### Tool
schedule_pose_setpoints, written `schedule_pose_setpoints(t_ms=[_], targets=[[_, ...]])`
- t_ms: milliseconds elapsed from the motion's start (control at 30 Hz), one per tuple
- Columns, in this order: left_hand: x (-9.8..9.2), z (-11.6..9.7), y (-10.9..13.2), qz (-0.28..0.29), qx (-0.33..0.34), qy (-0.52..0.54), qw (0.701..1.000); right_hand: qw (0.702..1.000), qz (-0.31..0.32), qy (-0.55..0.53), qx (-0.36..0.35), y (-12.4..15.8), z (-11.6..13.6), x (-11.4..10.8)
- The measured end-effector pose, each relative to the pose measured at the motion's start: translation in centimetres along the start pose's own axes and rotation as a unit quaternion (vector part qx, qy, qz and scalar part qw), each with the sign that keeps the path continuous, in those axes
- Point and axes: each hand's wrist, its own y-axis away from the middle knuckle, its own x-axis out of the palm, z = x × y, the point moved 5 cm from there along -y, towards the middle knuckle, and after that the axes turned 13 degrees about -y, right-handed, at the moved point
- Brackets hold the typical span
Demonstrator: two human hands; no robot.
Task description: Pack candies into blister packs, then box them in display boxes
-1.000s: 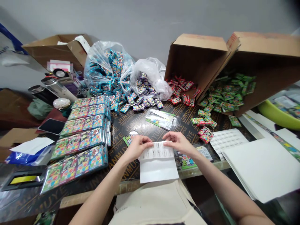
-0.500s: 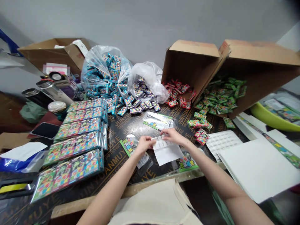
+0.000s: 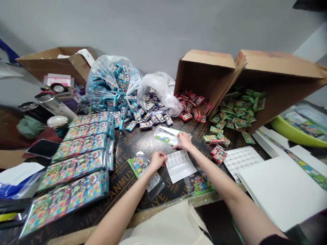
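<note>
Work surface: a black film-faced plywood board (image 3: 125, 160), repeatedly stamped "JUNYUANMUYE" in gold lettering. A white paper sheet (image 3: 180, 170) is laid flat at centre, with rows of small printed labels across its upper part. The left hand (image 3: 156, 161) is held with the fingers closed together, their tips set at the sheet's upper-left corner; whether the corner is pinched cannot be told. The right hand (image 3: 184, 141) is open and pressed down, its fingers directed at and touching the end of a clear plastic packet (image 3: 166, 136), just above the sheet.

Around these items:
- A glossy printed card in a clear sleeve (image 3: 139, 165), partly beneath the left hand.
- A similar card (image 3: 200, 182), just beside the sheet.
- Five long foil-edged strips of multicoloured packets (image 3: 65, 200), in a row along the board.
- A clear bag of blue packets (image 3: 112, 81) and a white translucent bag (image 3: 160, 92) spilling purple packets.
- Two tipped corrugated cardboard boxes (image 3: 204, 73) (image 3: 278, 76), holding loose red packets (image 3: 191, 107) and green packets (image 3: 237, 109).
- Stiff white sheets (image 3: 281, 190), stacked at the board's edge.
- A lime-green plastic tub (image 3: 288, 127).
- A stainless steel tumbler (image 3: 55, 105).
</note>
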Motion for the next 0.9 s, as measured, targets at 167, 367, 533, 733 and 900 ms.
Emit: schedule_pose_setpoints(t_ms=[167, 367, 533, 733, 900], targets=[[-0.3, -0.1, -0.2, -0.010, 0.002, -0.012, 1.000, 0.999, 0.011, 0.001, -0.042, 1.4, -0.7, -2.3], [-1.1, 0.1, -0.8, -0.018, 0.004, -0.012, 1.000, 0.990, 0.128, 0.014, -0.063, 9.8, -5.0, -3.1], [-1.3, 0.1, -1.4, -0.014, -0.001, -0.003, 1.000, 0.977, 0.163, -0.120, -0.073, 15.3, -7.6, -3.7], [0.2, -0.7, -0.6, 0.029, -0.012, -0.007, 0.999, 0.880, 0.210, -0.422, -0.060, 14.3, -7.2, -7.8], [4.0, -1.1, 0.5, 0.063, -0.003, -0.038, 0.997, 0.938, 0.201, -0.268, -0.095, 12.9, -5.7, -4.0]])
